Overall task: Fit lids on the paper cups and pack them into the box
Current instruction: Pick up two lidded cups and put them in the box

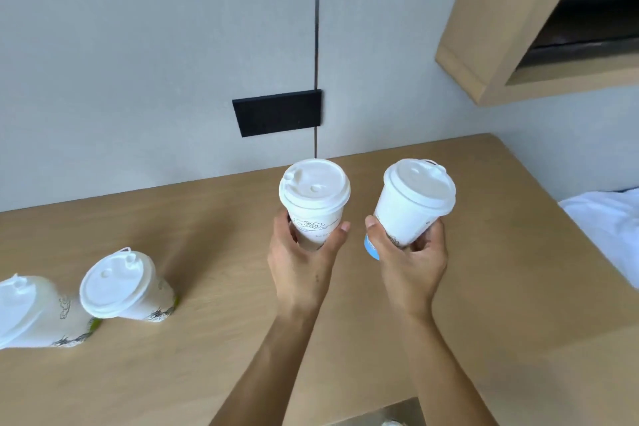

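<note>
Fingers (432,235) curled on both hands — left hand (301,263) grips printed cup (313,218), right hand (411,263) grips plain cup (404,211), both lidded, just below black wall plate (277,113). Third cup (128,287), fourth cup (34,311), lidded, lower left of it. Lidding apparently done; packing remains — box unseen.

Left hand (302,258) gripping lidded paper cup (314,199) above wooden table (214,349). Right hand (409,258) gripping second lidded cup (413,201), tilting right. Two more lidded cups (128,287) (34,311) standing at table's left side. Black plate (276,112) sitting on grey wall.
</note>
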